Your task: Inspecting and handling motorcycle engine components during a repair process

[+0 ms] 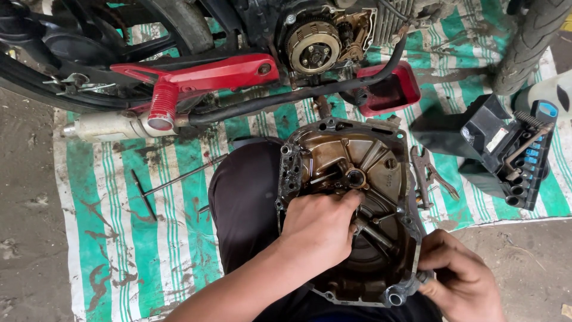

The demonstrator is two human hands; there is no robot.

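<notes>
The oily, brown-stained metal engine side cover, seen from its inner side, rests on the person's lap, on the dark trousers, just below the opened engine of the motorcycle. The left hand lies inside the cover, palm down, with the fingers bent and pressed on the inner parts near the round central hole; I cannot tell if the fingers pinch something small there. The right hand holds the cover at its lower right edge, with the fingers closed around the rim near a bolt lug.

Above the cover, the round metal clutch assembly is visible in the open engine. A red footrest bracket with a ribbed red peg stands to the left of it, and a black curved pipe runs across under the engine. A red rectangular tray lies on the green and white striped tarpaulin, near the upper right corner of the cover. A long T-handle wrench lies on the tarpaulin to the left of the knee. Metal pliers lie just beside the cover on the right, and a black plastic socket holder stands further right, near the front tyre.
</notes>
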